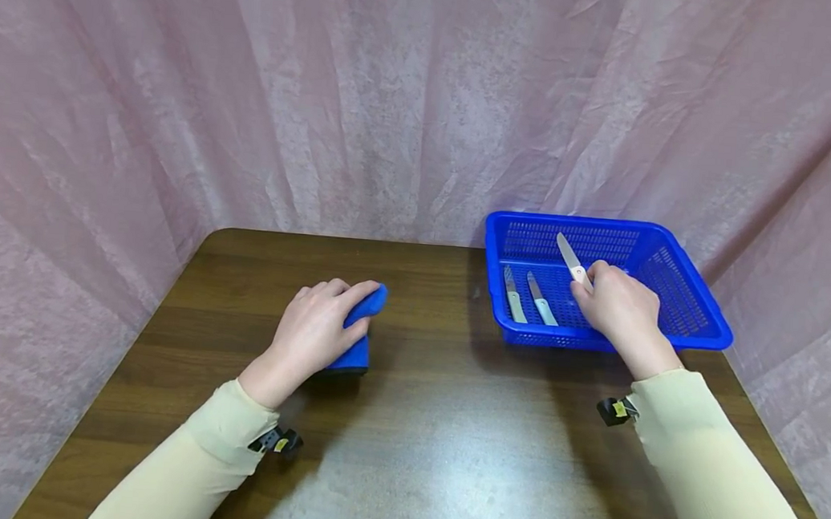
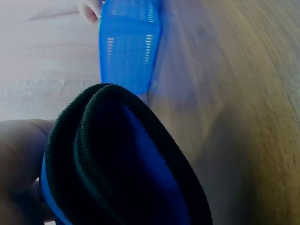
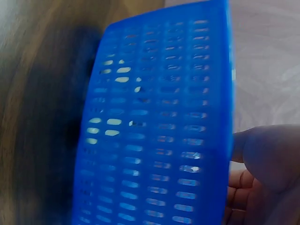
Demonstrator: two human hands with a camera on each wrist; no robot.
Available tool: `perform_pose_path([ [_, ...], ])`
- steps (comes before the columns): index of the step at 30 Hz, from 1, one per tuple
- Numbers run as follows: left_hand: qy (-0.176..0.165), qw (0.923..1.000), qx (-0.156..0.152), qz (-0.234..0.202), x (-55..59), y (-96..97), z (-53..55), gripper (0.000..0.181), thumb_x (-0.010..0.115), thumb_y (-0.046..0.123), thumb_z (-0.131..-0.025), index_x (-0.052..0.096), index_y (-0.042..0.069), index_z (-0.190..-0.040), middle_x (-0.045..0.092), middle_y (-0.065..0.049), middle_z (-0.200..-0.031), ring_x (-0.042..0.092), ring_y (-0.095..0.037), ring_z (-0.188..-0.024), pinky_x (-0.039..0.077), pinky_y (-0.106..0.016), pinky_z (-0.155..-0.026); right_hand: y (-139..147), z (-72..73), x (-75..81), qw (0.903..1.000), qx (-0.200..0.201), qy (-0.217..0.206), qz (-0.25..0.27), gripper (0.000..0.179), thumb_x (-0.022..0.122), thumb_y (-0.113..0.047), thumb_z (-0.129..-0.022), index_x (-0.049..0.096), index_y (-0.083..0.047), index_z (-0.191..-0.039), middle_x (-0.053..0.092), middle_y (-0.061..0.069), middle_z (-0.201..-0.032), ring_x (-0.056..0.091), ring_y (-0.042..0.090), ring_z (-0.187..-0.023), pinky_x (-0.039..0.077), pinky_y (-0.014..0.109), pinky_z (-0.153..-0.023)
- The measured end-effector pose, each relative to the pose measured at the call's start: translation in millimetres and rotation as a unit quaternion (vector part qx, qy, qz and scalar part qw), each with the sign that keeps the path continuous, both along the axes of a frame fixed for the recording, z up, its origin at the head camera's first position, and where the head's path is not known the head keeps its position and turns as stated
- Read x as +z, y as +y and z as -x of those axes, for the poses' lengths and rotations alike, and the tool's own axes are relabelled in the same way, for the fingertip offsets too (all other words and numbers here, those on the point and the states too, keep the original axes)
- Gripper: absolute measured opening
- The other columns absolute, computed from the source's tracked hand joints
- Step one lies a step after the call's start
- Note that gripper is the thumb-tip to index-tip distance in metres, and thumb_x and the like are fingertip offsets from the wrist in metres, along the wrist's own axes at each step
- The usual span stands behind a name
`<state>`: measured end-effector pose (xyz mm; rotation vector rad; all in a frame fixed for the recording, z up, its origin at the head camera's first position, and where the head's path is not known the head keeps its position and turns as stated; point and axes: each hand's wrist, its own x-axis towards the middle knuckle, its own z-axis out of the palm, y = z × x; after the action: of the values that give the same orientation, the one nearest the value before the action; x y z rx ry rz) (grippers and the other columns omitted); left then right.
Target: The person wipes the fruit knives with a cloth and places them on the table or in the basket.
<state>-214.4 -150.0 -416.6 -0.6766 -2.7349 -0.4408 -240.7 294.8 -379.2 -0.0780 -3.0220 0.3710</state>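
Observation:
A folded blue cloth with a dark edge is gripped by my left hand, thumb on one side and fingers over the other. In the left wrist view the cloth shows its looped folds close up. On the right, my right hand holds a knife by its whitish handle above the blue basket, blade pointing up and to the left. Inside the basket lie a knife with a pale green handle and one with a light blue handle. The basket wall hides the held knife in the right wrist view.
The basket stands at the back right of the brown wooden table, near a pink curtain that hangs behind and at the sides. Small black wrist cameras sit on both sleeves.

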Motion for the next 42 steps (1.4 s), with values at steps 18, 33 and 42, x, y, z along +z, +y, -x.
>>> perform_pose_path([
  [18,-0.012,0.9981,-0.005,0.06,-15.0,0.9,13.6,0.052,0.078,0.027,-0.099,0.065,0.019,-0.149,0.074,-0.015,-0.113,0.072,-0.036,-0.099,0.055,-0.054,-0.083,6.2,24.1,-15.6,0.9842,0.003,-0.175,-0.027,0.038,0.059,-0.04,-0.109,0.062,-0.009,-0.087,0.058,0.013,-0.084,0.059,0.037,-0.087,0.05,0.061,-0.081],
  [33,-0.048,0.9931,-0.012,0.106,-27.8,3.4,22.7,0.054,0.08,0.03,-0.1,0.063,0.019,-0.151,0.074,-0.016,-0.114,0.073,-0.037,-0.098,0.057,-0.055,-0.082,6.0,33.1,-17.9,0.9649,0.004,-0.261,-0.032,0.047,0.063,-0.041,-0.106,0.056,-0.016,-0.067,0.055,0.004,-0.073,0.057,0.027,-0.077,0.048,0.057,-0.084],
  [42,-0.09,0.9864,-0.008,0.137,-34.2,4.2,26.4,0.055,0.078,0.034,-0.103,0.06,0.02,-0.153,0.073,-0.017,-0.123,0.072,-0.038,-0.107,0.056,-0.058,-0.09,9.6,40.8,-23.7,0.9594,0.008,-0.281,-0.028,0.04,0.066,-0.039,-0.103,0.057,-0.016,-0.072,0.056,0.005,-0.077,0.059,0.028,-0.079,0.049,0.054,-0.083],
])
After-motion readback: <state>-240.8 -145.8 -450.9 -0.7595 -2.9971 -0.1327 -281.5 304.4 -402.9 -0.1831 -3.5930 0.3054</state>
